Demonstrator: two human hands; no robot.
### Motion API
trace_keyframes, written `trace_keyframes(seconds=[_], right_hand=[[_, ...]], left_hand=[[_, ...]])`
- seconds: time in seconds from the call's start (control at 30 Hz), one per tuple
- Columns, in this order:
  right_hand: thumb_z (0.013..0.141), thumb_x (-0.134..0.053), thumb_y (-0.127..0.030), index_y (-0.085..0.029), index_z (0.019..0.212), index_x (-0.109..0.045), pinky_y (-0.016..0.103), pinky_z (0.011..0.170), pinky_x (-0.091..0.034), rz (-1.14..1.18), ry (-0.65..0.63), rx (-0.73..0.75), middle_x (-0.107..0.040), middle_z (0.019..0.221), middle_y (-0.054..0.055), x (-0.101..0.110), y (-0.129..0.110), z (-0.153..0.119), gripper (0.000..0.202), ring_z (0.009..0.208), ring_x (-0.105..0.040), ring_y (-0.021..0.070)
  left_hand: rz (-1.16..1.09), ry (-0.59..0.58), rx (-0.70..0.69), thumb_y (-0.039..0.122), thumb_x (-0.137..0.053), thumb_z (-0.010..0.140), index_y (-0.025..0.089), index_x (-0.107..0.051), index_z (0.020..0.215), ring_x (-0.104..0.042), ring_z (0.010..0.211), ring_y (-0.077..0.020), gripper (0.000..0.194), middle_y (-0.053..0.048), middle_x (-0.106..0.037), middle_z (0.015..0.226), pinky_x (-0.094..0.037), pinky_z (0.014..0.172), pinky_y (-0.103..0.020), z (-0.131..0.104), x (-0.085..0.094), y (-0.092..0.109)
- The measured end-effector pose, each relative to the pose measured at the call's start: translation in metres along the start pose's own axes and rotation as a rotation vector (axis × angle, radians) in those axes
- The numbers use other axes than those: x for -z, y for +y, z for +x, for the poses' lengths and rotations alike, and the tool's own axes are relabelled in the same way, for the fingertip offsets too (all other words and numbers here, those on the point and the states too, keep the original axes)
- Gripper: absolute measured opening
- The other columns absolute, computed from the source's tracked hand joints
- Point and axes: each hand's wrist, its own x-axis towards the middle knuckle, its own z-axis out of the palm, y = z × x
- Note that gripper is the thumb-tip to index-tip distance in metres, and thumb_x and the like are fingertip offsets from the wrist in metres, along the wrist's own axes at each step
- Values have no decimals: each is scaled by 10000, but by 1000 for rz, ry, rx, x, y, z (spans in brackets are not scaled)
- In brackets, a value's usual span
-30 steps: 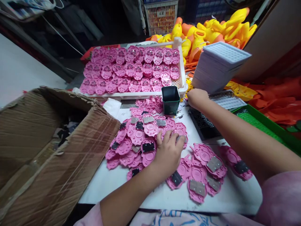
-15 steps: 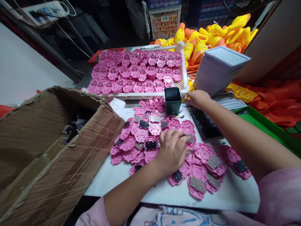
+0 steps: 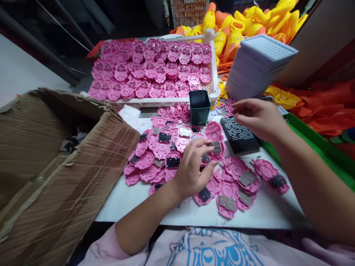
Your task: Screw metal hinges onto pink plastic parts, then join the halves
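Observation:
Pink plastic shells (image 3: 162,147) with grey or black plates lie heaped on the white work surface (image 3: 177,218). My left hand (image 3: 194,168) is over the heap, fingers apart, its fingertips at a pink shell with a grey plate (image 3: 216,147). Above the black grid tray (image 3: 240,135) is my right hand (image 3: 253,114), thumb and fingers curved toward each other; whether something small is between them cannot be made out. The dark green square cup (image 3: 199,107) stands left of the grid tray, in front of a white crate (image 3: 155,102) with rows of pink shells.
An open cardboard box (image 3: 63,184) fills the left side. At the right are a stack of white trays (image 3: 249,70), a green tray (image 3: 324,151) and orange parts (image 3: 318,111). Yellow and orange pieces (image 3: 235,29) are piled behind.
My right hand has moved from beside the cup to above the black grid tray, which now shows small shiny pieces. My left thumb has spread away from its fingers. The view has shifted.

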Motion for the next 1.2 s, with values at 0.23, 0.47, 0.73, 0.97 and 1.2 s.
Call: trace_keyframes(seconds=[0.23,0.47,0.73,0.97,1.2], right_hand=[[773,-690,-185,-284,980,-698,240,647,-525,640,13,-21,-667,826,-1,-8,-16,-71,229,737,-637,121],[768,-692,-139,-315,897,-704,374,879,-510,832,109,140,-626,891,-1,-23,-16,-90,219,939,-636,177],[794,-572,-28,-265,978,-640,269,736,-542,413,-65,385,-609,882,33,-30,-30,-104,308,854,-628,143],[809,-613,-87,-244,942,-637,249,734,-541,527,-127,334,-622,871,33,-38,-36,-109,207,845,-638,137],[731,-737,-193,-235,734,-646,242,614,-517,728,-4,78,-615,714,0,-28,-29,-104,100,670,-592,124]], left_hand=[[-599,-19,288,113,-552,851,297,-491,1225,-493,1189,-192,421,-75,-433,1274,-488,969,-354,-1,2,8],[-948,-112,411,254,-453,929,292,-619,1141,-590,1108,-251,271,-67,-591,1212,-522,909,-489,2,10,10],[-983,35,716,414,-595,841,236,-474,1241,-650,951,-186,454,-129,-571,1265,-533,825,-345,4,4,11],[-936,59,819,355,-745,695,227,-451,1196,-640,881,-171,595,-145,-540,1305,-509,734,-286,6,7,16],[-1262,-176,875,437,-632,716,184,-529,1165,-644,889,-256,525,-121,-674,1001,-501,726,-356,6,12,17]])
